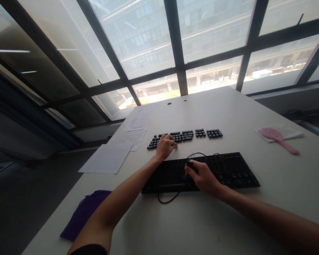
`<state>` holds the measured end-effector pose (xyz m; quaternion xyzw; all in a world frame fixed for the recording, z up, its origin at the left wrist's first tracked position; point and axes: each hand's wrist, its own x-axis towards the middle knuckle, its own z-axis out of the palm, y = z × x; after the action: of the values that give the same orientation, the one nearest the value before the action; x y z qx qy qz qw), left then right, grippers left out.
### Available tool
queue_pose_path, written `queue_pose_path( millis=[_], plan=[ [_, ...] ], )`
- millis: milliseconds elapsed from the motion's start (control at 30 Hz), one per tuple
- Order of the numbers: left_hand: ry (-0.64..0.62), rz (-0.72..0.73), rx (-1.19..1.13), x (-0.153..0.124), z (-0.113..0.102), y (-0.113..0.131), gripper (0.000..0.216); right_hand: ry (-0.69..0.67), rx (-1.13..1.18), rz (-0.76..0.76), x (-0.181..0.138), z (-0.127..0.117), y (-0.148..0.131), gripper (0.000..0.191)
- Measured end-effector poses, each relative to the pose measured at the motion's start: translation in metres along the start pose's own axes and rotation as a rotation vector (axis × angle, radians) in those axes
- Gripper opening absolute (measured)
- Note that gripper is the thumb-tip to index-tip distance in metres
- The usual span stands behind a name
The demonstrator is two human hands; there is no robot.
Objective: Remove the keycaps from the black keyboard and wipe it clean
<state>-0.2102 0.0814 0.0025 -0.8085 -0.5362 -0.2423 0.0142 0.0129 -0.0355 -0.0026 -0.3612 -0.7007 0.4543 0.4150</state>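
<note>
A black keyboard [239, 170] lies in front of me, most of its keys removed and some keycaps still on its right part. Over its middle, my right hand [203, 176] is closed around a small dark tool [189, 164] with thin wires, which looks like a keycap puller. Beyond the keyboard, loose black keycaps [186, 135] sit in rows grouped like a key layout. My left hand [165, 146] reaches to the near edge of these rows, fingers pinched on a dark keycap [175, 145]. The fingertips partly hide it.
Paper sheets [106, 158] lie along the table's left side. A purple cloth-like item [86, 212] is beside my left forearm. At the right, a pink hairbrush [278, 138] rests partly on white tissue [295, 132]. A cable [168, 202] loops out below the keyboard. Windows stand behind the table.
</note>
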Motion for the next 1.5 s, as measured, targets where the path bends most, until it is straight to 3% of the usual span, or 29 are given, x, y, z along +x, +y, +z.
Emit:
queue_pose_path(
  millis=[267, 433, 700, 933, 1100, 1167, 1267, 1367, 1500],
  plan=[
    [0.041, -0.040, 0.007, 0.009, -0.005, -0.002, 0.006, 0.046, 0.052, 0.019, 0.001, 0.000, 0.000, 0.028],
    [0.102, -0.041, -0.058, -0.008, -0.026, 0.022, 0.005, 0.173, 0.065, 0.033, 0.004, -0.012, -0.002, 0.027],
    [-0.099, -0.006, -0.370, -0.084, -0.041, 0.094, 0.011, -0.046, -0.084, -0.052, 0.006, -0.015, -0.002, 0.018],
    [-0.089, -0.039, -0.464, -0.099, -0.029, 0.096, 0.010, -0.167, -0.322, -0.222, 0.000, -0.014, -0.001, 0.018],
    [-0.152, 0.048, -0.454, -0.103, -0.034, 0.099, 0.012, -0.216, -0.529, -0.398, -0.010, -0.011, 0.001, 0.015],
    [-0.219, 0.092, -0.420, -0.104, -0.036, 0.102, 0.013, -0.181, -0.467, -0.361, -0.011, -0.009, 0.003, 0.016],
    [-0.272, 0.102, -0.378, -0.102, -0.034, 0.103, 0.022, -0.099, -0.255, -0.176, -0.009, -0.009, 0.004, 0.018],
    [-0.256, 0.057, -0.373, -0.101, -0.029, 0.103, 0.022, -0.084, -0.131, -0.049, -0.006, -0.011, 0.004, 0.019],
    [-0.213, 0.006, -0.452, -0.103, -0.026, 0.101, 0.016, -0.009, -0.061, 0.010, -0.003, -0.013, 0.003, 0.022]
  ],
)
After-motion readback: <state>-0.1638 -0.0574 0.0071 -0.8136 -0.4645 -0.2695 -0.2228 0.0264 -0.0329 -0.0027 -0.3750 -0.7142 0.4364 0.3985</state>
